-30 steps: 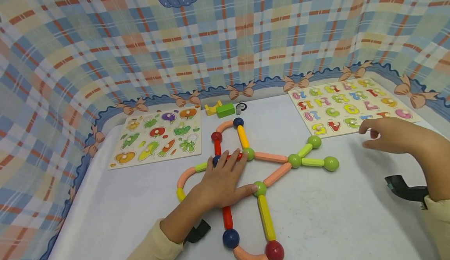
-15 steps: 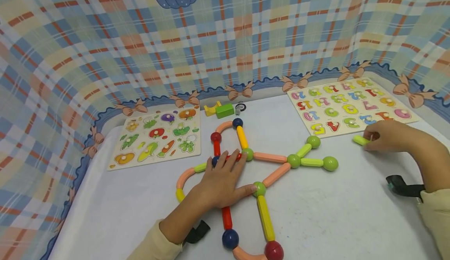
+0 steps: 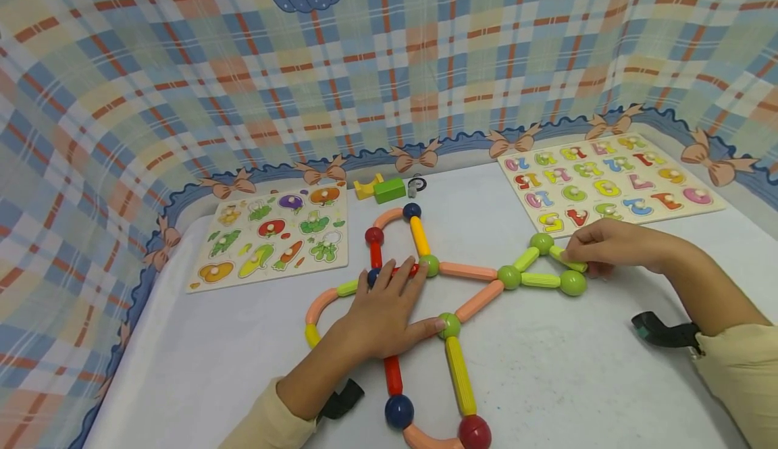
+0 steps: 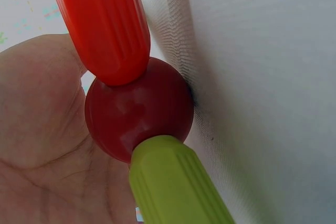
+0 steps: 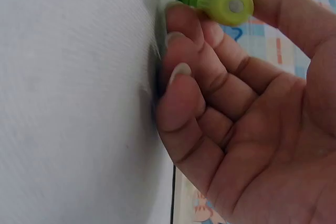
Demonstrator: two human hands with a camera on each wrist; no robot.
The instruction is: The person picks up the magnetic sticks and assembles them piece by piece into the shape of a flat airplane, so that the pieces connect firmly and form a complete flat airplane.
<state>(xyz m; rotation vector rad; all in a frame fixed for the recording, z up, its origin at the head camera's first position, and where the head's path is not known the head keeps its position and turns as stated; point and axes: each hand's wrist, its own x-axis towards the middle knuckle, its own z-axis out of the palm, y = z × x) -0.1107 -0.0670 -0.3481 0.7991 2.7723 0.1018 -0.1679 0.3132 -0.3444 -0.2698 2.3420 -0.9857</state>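
My right hand (image 3: 626,246) pinches a short light green magnetic rod (image 3: 556,254), whose round end with a silver magnet shows in the right wrist view. One end of this rod is at the upper green ball (image 3: 542,244); the other is close above the lower green ball (image 3: 573,283). With fingers spread, my left hand (image 3: 383,321) rests over the middle of a flat figure made of magnetic rods and balls, its thumb at a green ball (image 3: 450,326). Beneath the palm, the left wrist view shows a dark red ball (image 4: 139,111) between a red rod (image 4: 105,24) and a yellow-green rod (image 4: 176,182).
A vegetable peg puzzle (image 3: 200,283) lies at the back left, a number peg puzzle (image 3: 529,196) at the back right. Between them sit a green block (image 3: 390,190), a yellow arched block (image 3: 367,188) and a small grey item. A plaid curtain (image 3: 389,64) hangs behind the table.
My right hand has picked up the light green rod near the number puzzle and brought it left to the two green balls. My left hand stays in place.
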